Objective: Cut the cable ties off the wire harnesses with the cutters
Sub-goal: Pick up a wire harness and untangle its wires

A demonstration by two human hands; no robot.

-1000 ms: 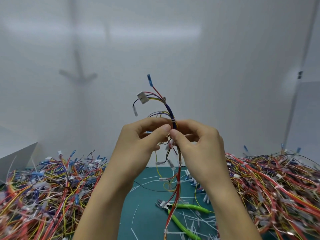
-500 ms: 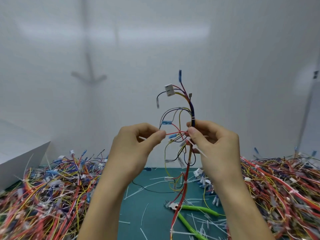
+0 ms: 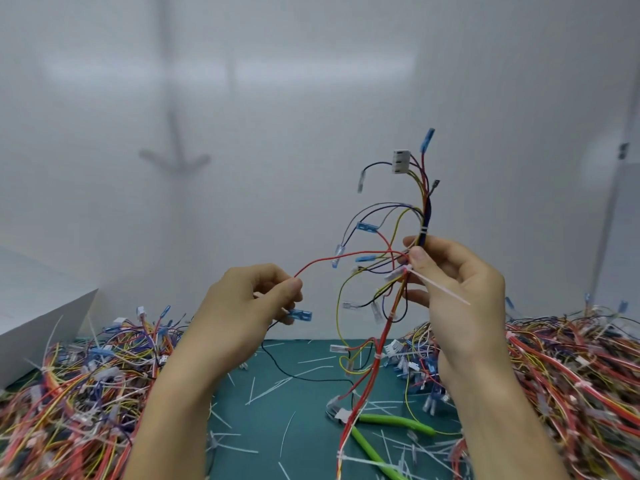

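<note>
Red wire is pinched between thumb and forefinger of the left hand, and a blue terminal pokes out just under those fingers. The strand arcs across to the right hand, whose thumb and fingers are curled round the trunk of a wire harness held upright. Just below the right thumb a cable tie with a long tail juts out past the palm. It looks fastened, though that is hard to tell. A trimmed white tie bands the trunk directly above the right fingers. More ties sit on the red bundle hanging below the hand.

Neither hand holds the green-handled cutters, which lie on the teal mat beneath the right wrist, under the harness's lower end. Snipped tie scraps litter the mat between the forearms, so cutting has evidently been done here. This harness appears to have several ties left. Outside each arm lies a heap of harnesses, one to the left and one to the right. White ties are visible in the right heap, which suggests plenty of work remains.
</note>
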